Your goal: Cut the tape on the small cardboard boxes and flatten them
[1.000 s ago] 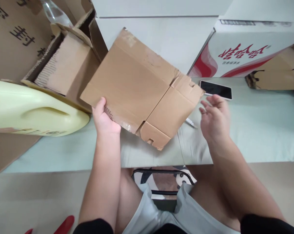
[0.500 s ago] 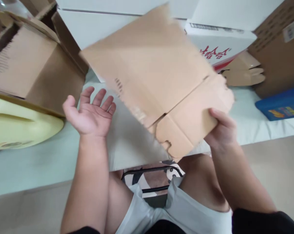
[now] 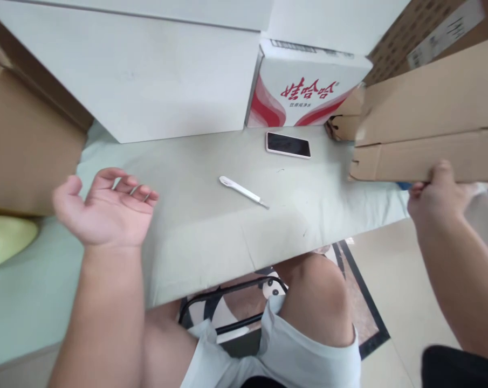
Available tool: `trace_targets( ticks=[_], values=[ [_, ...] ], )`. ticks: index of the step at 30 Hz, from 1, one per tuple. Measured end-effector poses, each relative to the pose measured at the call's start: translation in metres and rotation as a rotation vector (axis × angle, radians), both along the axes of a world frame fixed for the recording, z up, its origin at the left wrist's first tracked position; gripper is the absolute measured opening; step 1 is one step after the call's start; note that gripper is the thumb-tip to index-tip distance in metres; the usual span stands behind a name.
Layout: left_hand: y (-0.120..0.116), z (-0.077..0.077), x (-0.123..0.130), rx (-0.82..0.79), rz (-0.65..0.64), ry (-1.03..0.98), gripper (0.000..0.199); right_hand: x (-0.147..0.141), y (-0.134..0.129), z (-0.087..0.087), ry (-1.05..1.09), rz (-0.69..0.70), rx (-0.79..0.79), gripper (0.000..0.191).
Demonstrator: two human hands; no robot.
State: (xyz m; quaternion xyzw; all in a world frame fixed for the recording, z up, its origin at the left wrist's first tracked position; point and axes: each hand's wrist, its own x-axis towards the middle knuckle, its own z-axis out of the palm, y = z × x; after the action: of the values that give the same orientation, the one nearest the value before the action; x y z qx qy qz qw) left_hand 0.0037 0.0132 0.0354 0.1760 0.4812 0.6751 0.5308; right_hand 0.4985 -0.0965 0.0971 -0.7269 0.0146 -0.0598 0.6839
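My right hand (image 3: 441,196) grips the lower edge of a flattened brown cardboard piece (image 3: 425,129) out at the far right; part of it runs past the frame. Palm up, my left hand (image 3: 110,210) hovers over the left side of the table, fingers spread and slightly curled, with nothing in it. Between the hands, a white pen-shaped tool with a thin metal tip (image 3: 244,191) lies on the pale green tablecloth (image 3: 195,226). A phone with a dark screen (image 3: 288,145) rests behind it.
A large white box (image 3: 146,75) stands along the back, beside a white carton with red lettering (image 3: 308,86). Brown boxes stand at the left (image 3: 25,134) and back right (image 3: 401,37). A pale yellow object (image 3: 9,240) shows at the left edge.
My right hand has carried the cardboard from the middle of the table to the far right, uncovering the phone and the white tool. The view has shifted; my left hand stays open.
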Motion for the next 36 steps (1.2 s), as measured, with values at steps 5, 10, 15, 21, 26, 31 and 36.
trace_targets(
  ticks=[5,10,15,21,26,31,36],
  values=[
    [0.005,0.011,0.018,-0.078,0.082,0.059,0.036,0.024,0.077,0.02,-0.043,0.212,-0.165,0.038],
    [0.006,0.016,0.023,-0.095,0.06,0.073,0.033,0.041,0.107,0.019,0.073,0.507,-0.28,0.018],
    [0.003,0.019,0.017,-0.103,0.042,0.085,0.034,0.036,0.083,-0.009,0.143,0.601,-0.387,0.012],
    [-0.003,0.018,0.005,-0.039,0.026,0.05,0.034,0.008,0.075,-0.02,0.118,0.711,-0.504,0.013],
    [-0.007,0.019,-0.014,0.124,0.168,0.046,0.047,-0.076,0.099,-0.016,-0.049,1.023,-0.589,0.017],
    [-0.025,0.035,-0.038,0.408,0.256,0.171,0.04,-0.225,0.12,-0.021,-0.474,1.586,-0.668,0.012],
    [-0.04,0.043,-0.059,0.481,0.291,0.262,0.046,-0.39,0.137,-0.016,-0.923,2.009,-0.52,0.028]
  ],
)
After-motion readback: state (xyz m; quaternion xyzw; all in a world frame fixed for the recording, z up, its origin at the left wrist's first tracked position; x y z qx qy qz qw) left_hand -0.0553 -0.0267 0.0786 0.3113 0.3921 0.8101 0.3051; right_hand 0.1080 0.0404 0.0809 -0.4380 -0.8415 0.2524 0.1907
